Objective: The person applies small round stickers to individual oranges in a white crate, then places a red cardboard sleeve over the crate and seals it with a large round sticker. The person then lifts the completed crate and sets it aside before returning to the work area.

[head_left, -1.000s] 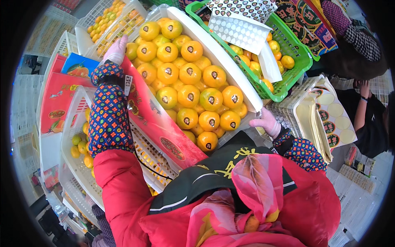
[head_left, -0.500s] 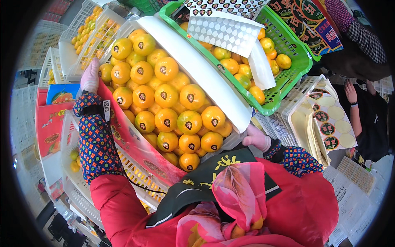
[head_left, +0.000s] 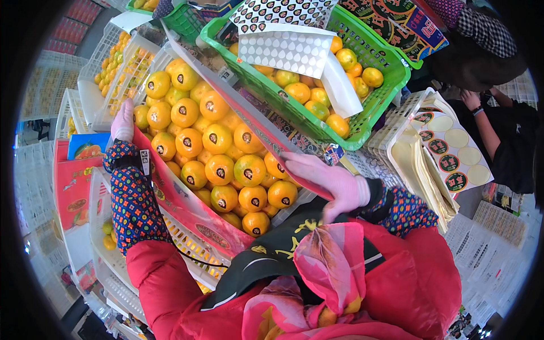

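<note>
Orange mandarins (head_left: pixel 219 170) with small dark stickers fill a carton between my hands. Its near side is a red printed flap (head_left: pixel 187 211). On the far side, another flap (head_left: pixel 249 116) stands up, showing grey-white inside and a red edge. My left hand (head_left: pixel 123 120), in a pale pink glove, lies against the carton's left corner, fingers extended upward. My right hand (head_left: pixel 326 178), also gloved, rests with straight fingers on the right end of the far flap, thumb apart.
A green basket (head_left: pixel 362 133) of mandarins lies beyond, with sticker sheets (head_left: pixel 286 48) across it. White crates (head_left: pixel 107 73) stand at left. A pale crate (head_left: pixel 391 136) at right holds a sheet of round labels (head_left: pixel 453 150). Another person's hand (head_left: pixel 470 100) is at far right.
The far flap, which lay folded outward with its white inside showing, now stands up. My right hand has moved from the near right corner up onto it. My left hand stays at the left corner.
</note>
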Demonstrator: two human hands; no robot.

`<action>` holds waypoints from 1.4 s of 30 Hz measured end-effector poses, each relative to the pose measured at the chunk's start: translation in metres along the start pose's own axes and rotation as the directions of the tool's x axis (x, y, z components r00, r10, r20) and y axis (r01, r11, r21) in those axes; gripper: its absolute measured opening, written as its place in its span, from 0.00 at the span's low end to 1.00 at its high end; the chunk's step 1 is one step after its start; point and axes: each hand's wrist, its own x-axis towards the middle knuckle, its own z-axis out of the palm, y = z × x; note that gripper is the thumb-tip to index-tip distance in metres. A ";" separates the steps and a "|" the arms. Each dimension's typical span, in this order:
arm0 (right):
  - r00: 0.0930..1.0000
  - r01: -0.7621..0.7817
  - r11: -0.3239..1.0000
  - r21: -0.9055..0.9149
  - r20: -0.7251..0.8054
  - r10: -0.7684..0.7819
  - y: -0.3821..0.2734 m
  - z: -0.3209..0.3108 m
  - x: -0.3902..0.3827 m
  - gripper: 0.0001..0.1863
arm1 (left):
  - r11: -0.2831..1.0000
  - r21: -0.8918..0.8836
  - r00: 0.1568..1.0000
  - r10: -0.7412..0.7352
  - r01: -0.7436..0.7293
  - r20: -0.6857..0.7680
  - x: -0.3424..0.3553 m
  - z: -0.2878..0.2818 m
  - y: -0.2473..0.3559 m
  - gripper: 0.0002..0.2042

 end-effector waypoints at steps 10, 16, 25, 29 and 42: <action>0.973 -0.195 0.875 0.443 0.199 0.116 0.010 -0.052 0.060 0.56 | 0.922 -0.214 0.927 0.261 -0.322 -0.270 -0.035 -0.025 0.030 0.32; 0.992 -0.025 0.774 0.633 0.110 -0.057 0.041 -0.052 0.167 0.48 | 0.549 -0.820 0.840 -0.359 -0.162 -0.407 -0.184 -0.041 0.078 0.32; 0.980 0.077 0.823 -0.563 -0.111 -0.167 0.095 -0.006 0.222 0.46 | 0.953 0.075 0.893 -0.244 0.292 -0.377 -0.283 0.061 0.132 0.35; 0.995 0.079 0.504 -0.860 0.040 -0.088 0.086 -0.002 0.218 0.48 | 0.966 0.113 0.909 -0.175 0.233 -0.379 -0.272 0.056 0.134 0.36; 0.989 0.146 0.484 -0.863 0.130 -0.067 0.045 0.014 0.169 0.49 | 0.916 0.399 0.969 0.141 -0.050 -0.202 -0.138 0.027 0.150 0.32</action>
